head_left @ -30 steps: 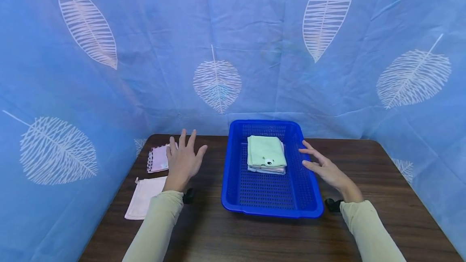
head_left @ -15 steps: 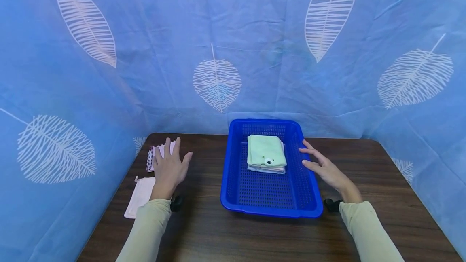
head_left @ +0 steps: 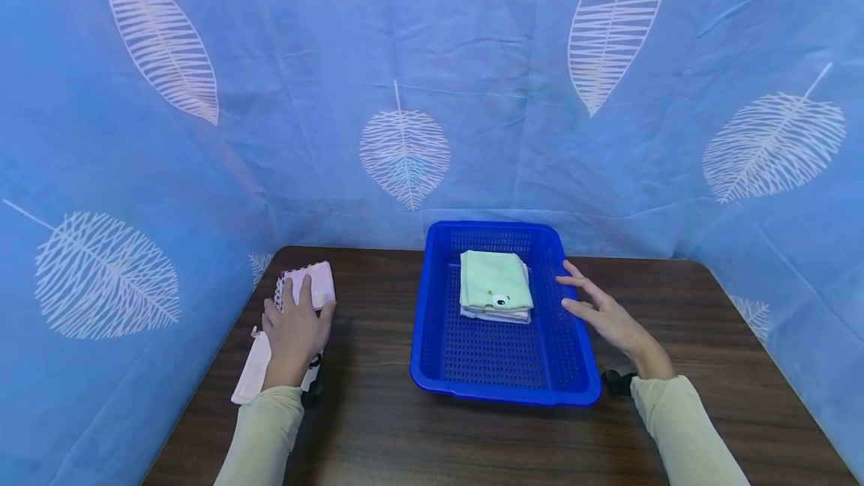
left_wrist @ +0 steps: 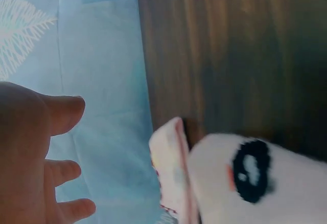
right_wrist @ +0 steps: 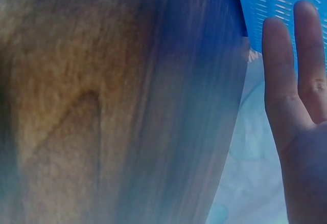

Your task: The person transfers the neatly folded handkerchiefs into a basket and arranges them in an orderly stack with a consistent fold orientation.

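Note:
My left hand (head_left: pixel 295 336) hovers over the two folded cloths at the table's left, fingers spread and holding nothing. Beneath its wrist lies a pale pink cloth (head_left: pixel 253 372) with a corner loop, partly covered by the hand; the left wrist view shows a black eye-like patch on this pale cloth (left_wrist: pixel 301 178). Beyond the fingertips is a pink cloth (head_left: pixel 317 280) with a checked edge. My right hand (head_left: pixel 610 321) is at the right rim of a blue plastic basket (head_left: pixel 493 388), fingers loosely extended. Inside the basket, a light green cloth (head_left: pixel 493 276) with an eye design tops a folded stack.
The dark wooden table (head_left: pixel 378 441) reaches back to a blue curtain (head_left: pixel 472 133) with white leaf prints, which also hangs along both sides. A black wrist strap device (head_left: pixel 617 381) sits at the right wrist, near the basket's front right corner.
My left hand has moved left and toward the near side, from beside the cloths to over them, uncovering more of the checked-edge cloth. The right hand and the basket have stayed in place.

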Tool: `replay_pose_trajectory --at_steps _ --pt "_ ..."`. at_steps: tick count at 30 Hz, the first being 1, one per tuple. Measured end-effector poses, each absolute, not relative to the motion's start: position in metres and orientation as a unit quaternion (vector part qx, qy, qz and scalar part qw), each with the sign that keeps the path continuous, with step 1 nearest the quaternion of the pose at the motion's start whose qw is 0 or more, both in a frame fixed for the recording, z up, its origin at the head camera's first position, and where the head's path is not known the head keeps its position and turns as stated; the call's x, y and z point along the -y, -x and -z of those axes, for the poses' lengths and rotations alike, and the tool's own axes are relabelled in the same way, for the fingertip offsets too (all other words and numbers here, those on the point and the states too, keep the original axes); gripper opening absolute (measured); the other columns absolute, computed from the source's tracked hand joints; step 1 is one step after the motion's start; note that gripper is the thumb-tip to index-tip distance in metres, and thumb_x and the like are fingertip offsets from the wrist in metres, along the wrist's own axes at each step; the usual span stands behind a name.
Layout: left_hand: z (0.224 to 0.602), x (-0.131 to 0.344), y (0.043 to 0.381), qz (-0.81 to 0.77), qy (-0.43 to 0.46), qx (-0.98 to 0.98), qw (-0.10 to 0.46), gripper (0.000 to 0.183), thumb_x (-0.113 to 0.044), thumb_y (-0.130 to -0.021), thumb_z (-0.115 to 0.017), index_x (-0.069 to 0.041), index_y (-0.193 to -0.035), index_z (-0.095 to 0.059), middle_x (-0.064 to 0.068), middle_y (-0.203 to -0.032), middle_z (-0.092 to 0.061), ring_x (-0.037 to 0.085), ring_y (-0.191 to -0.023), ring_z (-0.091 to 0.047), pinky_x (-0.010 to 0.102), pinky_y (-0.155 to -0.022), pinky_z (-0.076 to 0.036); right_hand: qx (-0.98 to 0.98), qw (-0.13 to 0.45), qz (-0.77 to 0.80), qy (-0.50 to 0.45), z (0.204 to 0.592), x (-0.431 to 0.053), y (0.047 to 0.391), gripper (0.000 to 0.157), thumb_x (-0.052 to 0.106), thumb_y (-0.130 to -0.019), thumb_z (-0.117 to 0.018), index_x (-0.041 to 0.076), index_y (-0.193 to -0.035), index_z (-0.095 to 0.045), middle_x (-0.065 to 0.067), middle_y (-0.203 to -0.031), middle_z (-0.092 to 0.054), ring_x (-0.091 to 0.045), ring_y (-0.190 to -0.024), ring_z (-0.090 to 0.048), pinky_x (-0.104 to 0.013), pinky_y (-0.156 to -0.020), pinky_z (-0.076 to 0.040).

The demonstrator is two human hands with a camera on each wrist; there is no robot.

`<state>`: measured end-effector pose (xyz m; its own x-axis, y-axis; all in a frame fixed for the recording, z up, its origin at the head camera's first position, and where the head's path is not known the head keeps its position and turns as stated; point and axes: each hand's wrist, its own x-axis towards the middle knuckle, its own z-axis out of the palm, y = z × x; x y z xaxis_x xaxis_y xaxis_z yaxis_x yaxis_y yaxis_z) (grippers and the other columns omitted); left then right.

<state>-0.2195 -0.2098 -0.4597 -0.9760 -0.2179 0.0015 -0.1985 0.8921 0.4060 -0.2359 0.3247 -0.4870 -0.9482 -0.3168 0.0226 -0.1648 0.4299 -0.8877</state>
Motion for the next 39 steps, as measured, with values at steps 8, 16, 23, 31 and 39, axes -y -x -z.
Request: replay_pose_trajectory --at_steps 8,16,23,31,39 --pt "0.473 0.225 0.210 0.215 -0.139 0.966 0.029 0.075 -0.043 -0.103 -0.047 -0.005 -0.161 -0.018 0.033 -0.166 -0.003 0.068 -0.146 -0.005 0.081 -0.116 -0.007 -0.840 0.076 0.518 0.143 0.487 -0.324 0.235 0.052 0.027 -0.108 -0.049 0.012 -0.157 -0.035 0.001 -0.175 0.000 -0.049 -0.157 -0.001 -0.082 -0.111 -0.021" --pt "0.478 0.241 0.199 0.209 -0.162 0.964 0.025 0.077 -0.041 -0.103 -0.048 0.000 -0.160 -0.018 0.036 -0.164 -0.005 0.068 -0.144 -0.009 0.080 -0.115 -0.011 -0.850 0.079 0.503 0.136 0.485 -0.324 0.235 0.053 0.032 -0.108 -0.049 0.016 -0.157 -0.036 0.002 -0.175 0.000 -0.049 -0.157 -0.003 -0.082 -0.111 -0.020" --pt "0.488 0.251 0.193 0.216 -0.187 0.958 0.019 0.076 -0.038 -0.102 -0.051 0.001 -0.159 -0.019 0.037 -0.163 -0.006 0.067 -0.142 -0.012 0.081 -0.112 -0.016 -0.848 0.077 0.504 0.144 0.486 -0.324 0.235 0.053 0.029 -0.108 -0.049 0.015 -0.157 -0.035 -0.001 -0.175 0.000 -0.051 -0.157 -0.001 -0.082 -0.111 -0.018" --pt "0.497 0.263 0.183 0.202 -0.211 0.956 0.014 0.077 -0.039 -0.100 -0.053 0.006 -0.156 -0.025 0.037 -0.162 -0.008 0.068 -0.137 -0.019 0.082 -0.107 -0.025 -0.842 0.083 0.511 0.150 0.486 -0.323 0.236 0.053 0.028 -0.108 -0.049 0.013 -0.157 -0.035 -0.003 -0.175 0.002 -0.051 -0.157 0.001 -0.082 -0.113 -0.014" --pt "0.496 0.269 0.183 0.225 -0.246 0.943 0.010 0.080 -0.041 -0.099 -0.054 0.008 -0.155 -0.024 0.038 -0.162 -0.007 0.066 -0.136 -0.017 0.080 -0.109 -0.023 -0.840 0.081 0.515 0.151 0.485 -0.323 0.236 0.054 0.027 -0.108 -0.050 0.011 -0.157 -0.034 -0.002 -0.175 0.003 -0.050 -0.157 0.003 -0.083 -0.112 -0.015"
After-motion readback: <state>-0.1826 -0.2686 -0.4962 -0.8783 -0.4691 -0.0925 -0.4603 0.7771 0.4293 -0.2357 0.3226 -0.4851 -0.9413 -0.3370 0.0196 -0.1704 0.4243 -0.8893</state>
